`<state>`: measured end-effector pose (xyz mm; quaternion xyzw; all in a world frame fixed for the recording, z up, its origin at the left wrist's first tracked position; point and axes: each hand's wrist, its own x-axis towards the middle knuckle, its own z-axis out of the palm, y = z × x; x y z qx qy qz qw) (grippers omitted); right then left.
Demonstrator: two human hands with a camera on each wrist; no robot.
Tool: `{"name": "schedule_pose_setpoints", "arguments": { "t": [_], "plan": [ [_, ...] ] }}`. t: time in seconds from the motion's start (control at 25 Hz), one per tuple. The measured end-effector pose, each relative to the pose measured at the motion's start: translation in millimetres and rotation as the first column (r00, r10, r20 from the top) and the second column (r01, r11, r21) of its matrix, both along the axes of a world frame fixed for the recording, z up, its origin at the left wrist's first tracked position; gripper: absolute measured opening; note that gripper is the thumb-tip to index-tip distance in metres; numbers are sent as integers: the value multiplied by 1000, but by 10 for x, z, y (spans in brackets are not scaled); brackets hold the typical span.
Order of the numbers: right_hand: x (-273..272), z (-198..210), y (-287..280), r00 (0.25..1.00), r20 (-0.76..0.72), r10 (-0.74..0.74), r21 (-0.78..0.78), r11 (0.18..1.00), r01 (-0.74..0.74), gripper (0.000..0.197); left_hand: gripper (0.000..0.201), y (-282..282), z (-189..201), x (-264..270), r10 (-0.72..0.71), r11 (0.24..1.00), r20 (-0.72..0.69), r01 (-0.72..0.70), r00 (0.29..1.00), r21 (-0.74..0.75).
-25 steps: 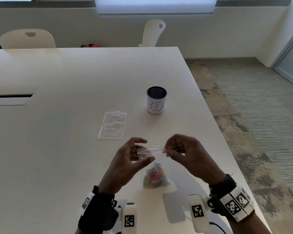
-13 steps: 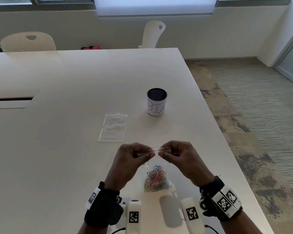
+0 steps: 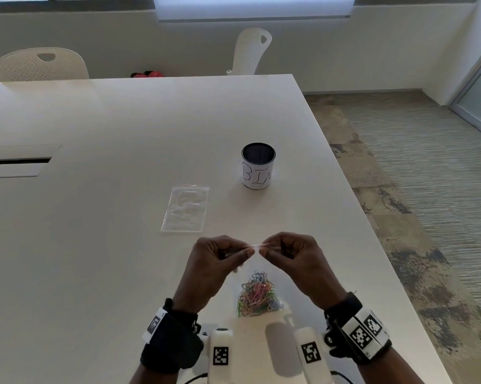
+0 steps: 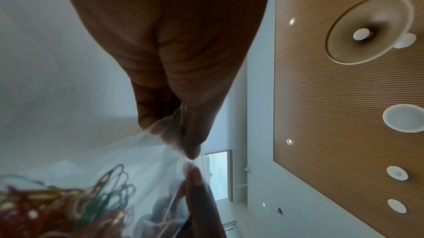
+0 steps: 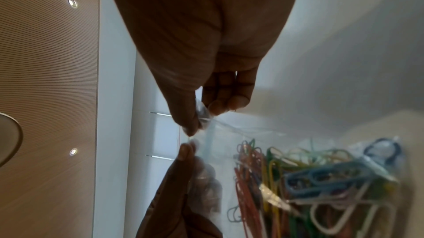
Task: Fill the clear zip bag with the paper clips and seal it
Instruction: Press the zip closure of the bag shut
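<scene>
The coloured paper clips [image 3: 257, 296] already sat inside the clear zip bag [image 3: 254, 261], held above the table [image 3: 123, 162]; left hand [image 3: 217, 261] and right hand [image 3: 292, 259] pinched its zip strip; sealing seemingly remained unfinished.

Hanging clear zip bag [image 3: 257, 275] of colourful paper clips [image 3: 257, 297]
</scene>
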<state>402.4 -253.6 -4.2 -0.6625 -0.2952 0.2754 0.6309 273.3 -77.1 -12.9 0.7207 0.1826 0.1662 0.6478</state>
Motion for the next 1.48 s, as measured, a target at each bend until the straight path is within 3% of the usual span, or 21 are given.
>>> {"name": "schedule_pose_setpoints", "arguments": {
  "t": [0.44,0.8,0.92,1.12,1.32,1.48],
  "plan": [
    [27,-64,-3,1000,24,4,36,999,-5,9,9,66,-58,-8,-47,990,62,38,997,134],
    [-80,-125,49,984,173,-30,19,999,27,2,9,-14,-129,14,-23,958,108,-9,994,288],
    [-88,-112,41,989,144,-31,27,999,28,3,2,-8,-118,-3,-25,963,117,-7,993,268],
    [-100,-113,21,997,61,-39,54,998,35,3,14,26,-83,-56,-54,960,131,16,990,279],
    [-101,-114,-13,998,59,-24,61,998,20,4,14,51,-121,-59,-89,931,148,29,985,364],
    [-103,-103,-15,998,59,-11,60,998,8,5,13,19,-104,-62,-76,947,158,21,985,320]
  ]
}}
